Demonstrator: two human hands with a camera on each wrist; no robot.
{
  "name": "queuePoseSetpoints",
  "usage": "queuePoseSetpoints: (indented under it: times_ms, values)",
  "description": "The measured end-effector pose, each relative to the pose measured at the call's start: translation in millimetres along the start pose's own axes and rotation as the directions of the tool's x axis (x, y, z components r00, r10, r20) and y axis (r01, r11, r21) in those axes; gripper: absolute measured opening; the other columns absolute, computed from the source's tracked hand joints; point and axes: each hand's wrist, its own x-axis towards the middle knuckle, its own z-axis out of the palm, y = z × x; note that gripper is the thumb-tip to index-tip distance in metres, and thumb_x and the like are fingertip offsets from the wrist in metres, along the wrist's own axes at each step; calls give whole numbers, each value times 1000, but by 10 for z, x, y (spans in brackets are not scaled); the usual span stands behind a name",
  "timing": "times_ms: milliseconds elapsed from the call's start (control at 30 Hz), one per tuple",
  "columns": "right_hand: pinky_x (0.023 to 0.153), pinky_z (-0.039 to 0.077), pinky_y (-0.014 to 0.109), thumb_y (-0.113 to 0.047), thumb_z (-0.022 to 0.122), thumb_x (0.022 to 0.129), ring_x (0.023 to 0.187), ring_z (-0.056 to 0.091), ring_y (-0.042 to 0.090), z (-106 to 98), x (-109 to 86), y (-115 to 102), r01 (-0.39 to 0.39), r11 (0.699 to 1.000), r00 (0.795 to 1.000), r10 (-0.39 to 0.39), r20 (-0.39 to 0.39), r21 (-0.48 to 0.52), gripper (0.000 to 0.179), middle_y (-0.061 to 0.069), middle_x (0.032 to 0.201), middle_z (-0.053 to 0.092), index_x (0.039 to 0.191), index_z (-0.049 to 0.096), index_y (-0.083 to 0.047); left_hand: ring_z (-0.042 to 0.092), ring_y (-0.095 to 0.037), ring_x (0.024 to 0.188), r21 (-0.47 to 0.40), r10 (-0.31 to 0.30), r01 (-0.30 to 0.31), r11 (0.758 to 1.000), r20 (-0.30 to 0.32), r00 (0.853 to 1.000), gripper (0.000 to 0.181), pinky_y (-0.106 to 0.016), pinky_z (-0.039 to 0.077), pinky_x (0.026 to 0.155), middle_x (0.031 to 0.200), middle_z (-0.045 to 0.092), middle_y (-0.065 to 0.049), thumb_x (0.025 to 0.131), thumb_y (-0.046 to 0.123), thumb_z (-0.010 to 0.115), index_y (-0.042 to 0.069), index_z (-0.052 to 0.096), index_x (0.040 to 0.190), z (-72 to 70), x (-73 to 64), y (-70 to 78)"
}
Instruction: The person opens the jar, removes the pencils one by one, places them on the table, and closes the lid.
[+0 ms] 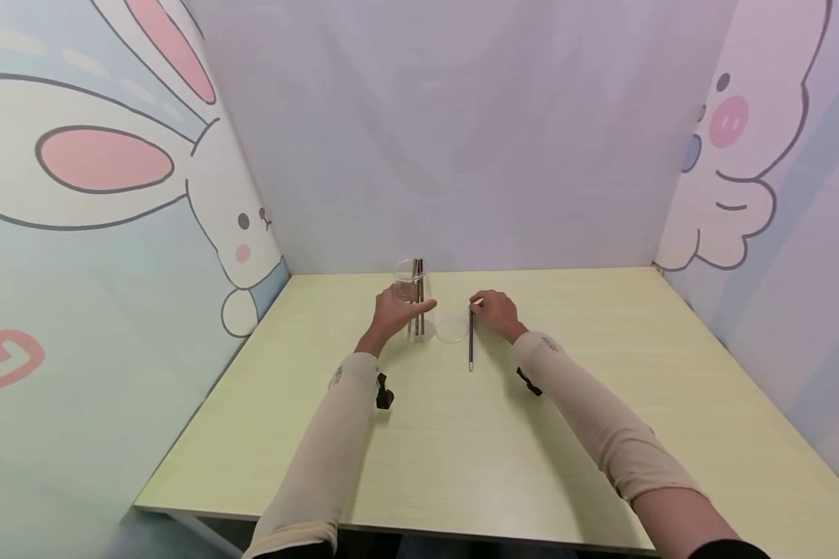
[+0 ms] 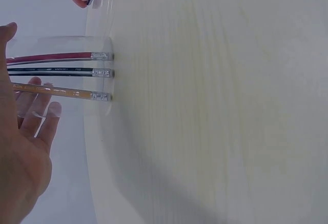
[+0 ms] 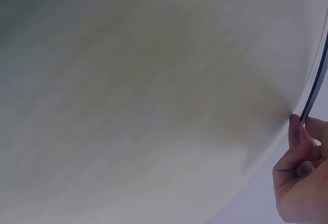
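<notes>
My left hand [image 1: 394,312] holds a tall clear plastic cup [image 1: 410,268] near the back of the table, fingers around its wall. Inside the cup, the left wrist view shows a red pencil [image 2: 56,57], a dark green pencil [image 2: 56,72] and an orange pencil [image 2: 56,90], their metal-banded ends at the cup's base. To the right of the cup, my right hand [image 1: 498,313] pinches a dark pencil [image 1: 471,341] by its far end. This pencil's other end points toward me. A clear round lid-like disc [image 1: 451,341] lies between the hands.
The pale yellow table [image 1: 426,450] reaches back to a plain light wall [image 1: 461,155]. Side walls printed with cartoon animals border it at left and right. Black wrist-mounted devices [image 1: 384,392] hang below both wrists.
</notes>
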Motion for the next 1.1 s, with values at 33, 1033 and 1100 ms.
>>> queuePoseSetpoints:
  times_ms: [33,1033,1100]
  values:
    - [62,51,32,-23,61,95,93,67,24,-1,4,-3,4,1000,1000,-4,2,-2,26,8,108,71,116,69,-11,57,-26,111,0,-2,2,1000,1,1000,93,-46,49,90,123,59,-8,65,66,76,12,50,136,0,3,-2]
    - [71,51,38,-27,63,93,92,65,24,-5,71,1,8,999,1000,-8,10,-35,26,9,105,70,111,69,-10,62,-20,103,-12,7,-7,1000,9,1000,84,-40,51,87,119,63,-4,65,66,76,13,56,128,19,39,-19]
    - [70,51,38,-28,63,93,92,66,24,-33,78,-12,10,999,1000,-10,7,-43,27,9,106,70,113,68,-10,62,-21,104,-19,9,-8,1000,9,1000,85,-41,51,86,120,62,-5,66,66,76,13,55,129,16,40,-19]
